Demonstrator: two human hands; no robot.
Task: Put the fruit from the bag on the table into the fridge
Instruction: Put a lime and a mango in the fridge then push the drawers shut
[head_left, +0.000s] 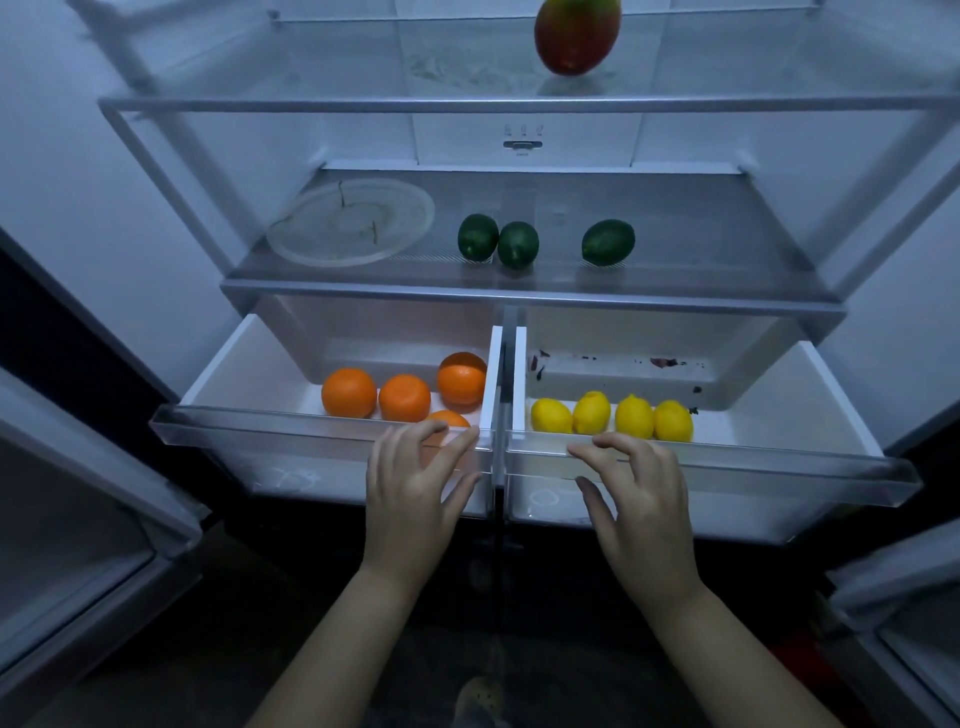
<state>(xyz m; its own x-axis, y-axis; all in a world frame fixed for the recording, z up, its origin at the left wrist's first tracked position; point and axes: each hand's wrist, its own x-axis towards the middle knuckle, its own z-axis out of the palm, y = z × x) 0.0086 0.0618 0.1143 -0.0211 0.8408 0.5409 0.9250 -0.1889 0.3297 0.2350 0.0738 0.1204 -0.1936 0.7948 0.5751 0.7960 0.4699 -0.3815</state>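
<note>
The fridge stands open before me with both crisper drawers pulled out. The left drawer (218, 431) holds several oranges (348, 392). In the right drawer (810, 462) several lemons (634, 415) lie in a row. Three green limes (518, 244) sit on the glass shelf (519, 299) above, and a red-green mango (576, 34) rests on the top shelf. My left hand (410, 493) touches the front rim of the left drawer with relaxed fingers. My right hand (636, 493) rests its fingertips on the right drawer's front rim, thumb below. Neither hand holds any fruit.
A clear round plate (350, 221) lies on the left of the lime shelf. Open fridge doors with bins flank me at left (78, 519) and right (904, 597). The floor below is dark, and my foot (480, 696) shows at the bottom.
</note>
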